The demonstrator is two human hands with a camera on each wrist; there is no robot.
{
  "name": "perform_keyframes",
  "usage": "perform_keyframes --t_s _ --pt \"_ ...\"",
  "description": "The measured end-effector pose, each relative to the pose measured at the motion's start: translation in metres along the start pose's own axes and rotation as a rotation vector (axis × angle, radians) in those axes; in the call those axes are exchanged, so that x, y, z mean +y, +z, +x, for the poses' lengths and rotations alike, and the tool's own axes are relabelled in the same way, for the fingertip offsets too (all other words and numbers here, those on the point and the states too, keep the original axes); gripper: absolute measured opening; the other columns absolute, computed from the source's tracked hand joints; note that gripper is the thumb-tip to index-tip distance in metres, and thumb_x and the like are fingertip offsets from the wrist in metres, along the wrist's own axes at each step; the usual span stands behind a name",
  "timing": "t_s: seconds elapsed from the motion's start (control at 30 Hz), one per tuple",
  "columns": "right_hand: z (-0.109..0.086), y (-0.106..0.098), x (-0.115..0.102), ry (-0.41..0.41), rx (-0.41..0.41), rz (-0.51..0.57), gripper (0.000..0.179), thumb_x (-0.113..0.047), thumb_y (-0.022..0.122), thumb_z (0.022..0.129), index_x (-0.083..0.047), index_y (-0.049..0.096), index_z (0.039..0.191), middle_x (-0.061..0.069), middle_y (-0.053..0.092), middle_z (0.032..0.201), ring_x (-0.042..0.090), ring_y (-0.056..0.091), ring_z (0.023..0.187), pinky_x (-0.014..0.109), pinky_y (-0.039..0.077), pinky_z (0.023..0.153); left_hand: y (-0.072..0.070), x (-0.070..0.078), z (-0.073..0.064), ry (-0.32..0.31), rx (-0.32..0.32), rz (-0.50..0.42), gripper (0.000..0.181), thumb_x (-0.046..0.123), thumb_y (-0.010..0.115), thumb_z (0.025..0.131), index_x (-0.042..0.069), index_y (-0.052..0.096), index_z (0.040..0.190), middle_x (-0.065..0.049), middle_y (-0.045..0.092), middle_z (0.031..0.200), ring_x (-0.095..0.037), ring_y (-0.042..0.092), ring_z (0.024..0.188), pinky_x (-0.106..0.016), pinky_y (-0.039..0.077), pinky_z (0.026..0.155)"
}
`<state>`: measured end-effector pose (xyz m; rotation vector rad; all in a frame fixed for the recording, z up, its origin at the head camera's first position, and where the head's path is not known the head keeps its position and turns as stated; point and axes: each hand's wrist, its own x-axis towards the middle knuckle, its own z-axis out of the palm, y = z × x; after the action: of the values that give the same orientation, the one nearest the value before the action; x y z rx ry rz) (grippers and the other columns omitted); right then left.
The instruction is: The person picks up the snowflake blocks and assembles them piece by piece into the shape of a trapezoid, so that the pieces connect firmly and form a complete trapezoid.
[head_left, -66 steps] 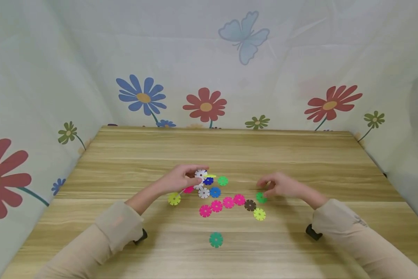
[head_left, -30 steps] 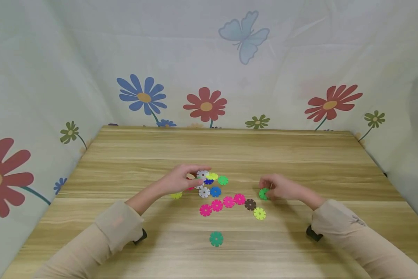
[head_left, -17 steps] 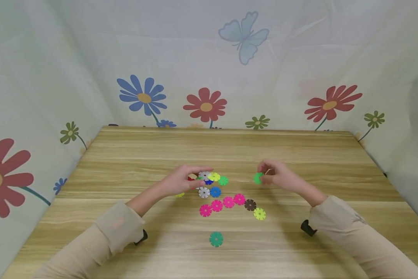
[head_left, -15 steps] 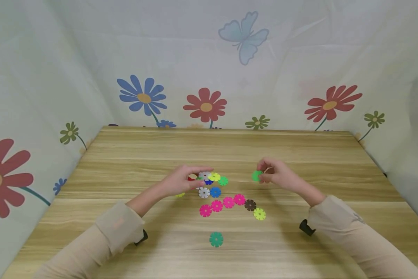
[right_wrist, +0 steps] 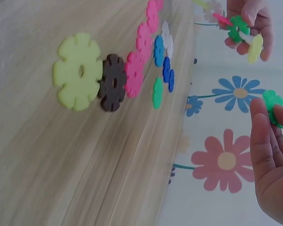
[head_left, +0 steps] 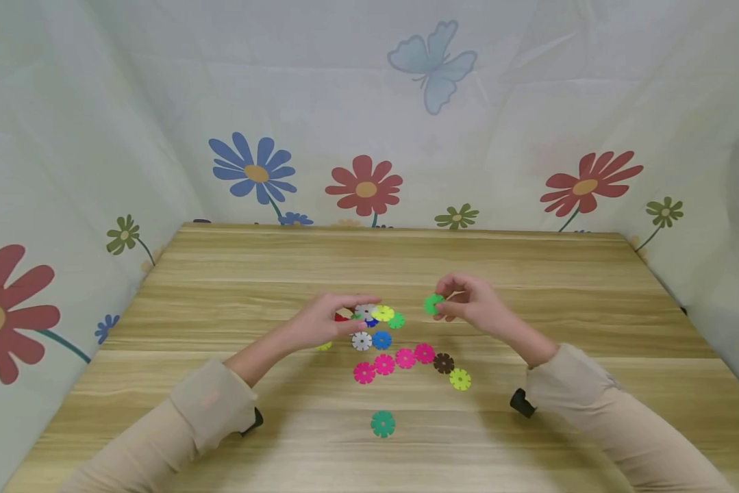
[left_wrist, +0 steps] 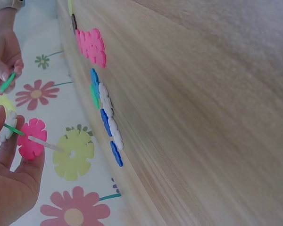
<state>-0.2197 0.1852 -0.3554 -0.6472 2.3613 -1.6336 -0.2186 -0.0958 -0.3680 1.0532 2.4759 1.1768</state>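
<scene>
My left hand [head_left: 320, 322] pinches a joined chain of interlocking snowflake discs above the table. A white disc [head_left: 366, 312] and a yellow disc [head_left: 383, 313] show past its fingertips. In the left wrist view, the chain continues through a green disc [left_wrist: 14, 130], a pink disc [left_wrist: 32, 138], a thin white disc seen edge-on [left_wrist: 43, 143] and a second yellow disc [left_wrist: 73, 153]. To the right, my right hand [head_left: 477, 306] pinches a single green snowflake disc [head_left: 433, 305] between thumb and fingers, raised off the table and apart from the chain.
Several pink discs [head_left: 405, 358] lie in a row, followed by a brown disc [head_left: 443, 363] and a yellow disc [head_left: 460, 379]. White [head_left: 361, 341], blue [head_left: 381, 340] and green [head_left: 396, 320] discs lie beneath the chain. A dark green disc [head_left: 383, 424] lies nearer.
My right hand has taken the green disc from the table near the brown one, lifted it and carried it leftward. The chain in my left hand has turned, showing its yellow end disc's face.
</scene>
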Motion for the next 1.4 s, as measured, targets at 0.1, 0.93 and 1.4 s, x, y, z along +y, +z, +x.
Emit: perform_keyframes --t_s 0.1,0.93,1.4 --pt "0.001 0.004 -0.003 -0.006 0.002 0.029 0.017 0.005 0.056 0.08 0.009 0.049 0.095 0.023 0.057 0.087 0.017 0.065 0.069 0.028 0.053 0.059 0.001 0.002 0.001 -0.006 0.001 -0.016 0.044 0.021 0.061 0.083 0.015 0.05 0.126 -0.004 0.056 0.121 -0.018 0.059 0.099 -0.025 0.051 0.075" --pt "0.006 0.032 -0.006 0.007 0.035 0.134 0.014 0.006 0.055 0.081 0.007 0.046 0.091 0.015 0.056 0.085 0.018 0.066 0.068 0.042 0.053 0.063 0.007 0.012 0.004 0.001 0.033 -0.041 0.048 0.016 0.062 0.082 0.011 0.048 0.128 -0.004 0.053 0.126 -0.016 0.055 0.105 -0.021 0.051 0.076" --pt "0.007 0.043 -0.004 -0.036 0.13 0.207 0.013 0.012 0.056 0.077 0.012 0.047 0.086 0.008 0.054 0.073 0.017 0.065 0.064 0.03 0.054 0.057 0.009 0.011 0.001 0.028 0.044 -0.072 0.048 0.016 0.059 0.084 0.009 0.046 0.129 -0.011 0.053 0.125 -0.013 0.058 0.077 -0.018 0.051 0.065"
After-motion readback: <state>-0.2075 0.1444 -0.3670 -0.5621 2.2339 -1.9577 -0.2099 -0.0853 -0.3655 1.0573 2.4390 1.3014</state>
